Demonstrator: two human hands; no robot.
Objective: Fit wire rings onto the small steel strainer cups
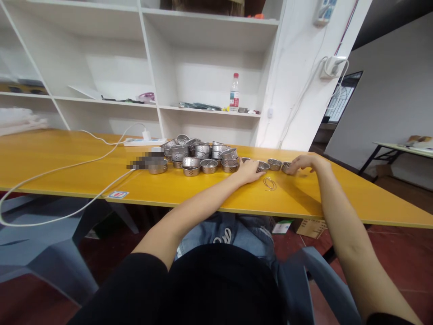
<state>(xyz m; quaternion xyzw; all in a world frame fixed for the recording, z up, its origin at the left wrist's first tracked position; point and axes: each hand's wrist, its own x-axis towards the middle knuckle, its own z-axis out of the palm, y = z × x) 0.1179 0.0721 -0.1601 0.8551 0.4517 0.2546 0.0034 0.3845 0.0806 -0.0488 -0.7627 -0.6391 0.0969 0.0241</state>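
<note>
A heap of small perforated steel strainer cups [199,155] lies at the far side of the yellow table [67,167]. My left hand [249,171] rests on the table with fingers curled round a cup [263,166] at the heap's right end. My right hand [306,162] lies further right, its fingers closed over another cup [287,167]. Between the two hands stands a single cup [274,164]. Thin wire rings [269,183] lie on the table just in front of my hands.
A white power strip [144,141] and its cable [67,168] run across the table's left part. White shelves behind hold a water bottle [234,92] and small items. A grey chair [50,243] stands lower left; another table [406,148] is at the right.
</note>
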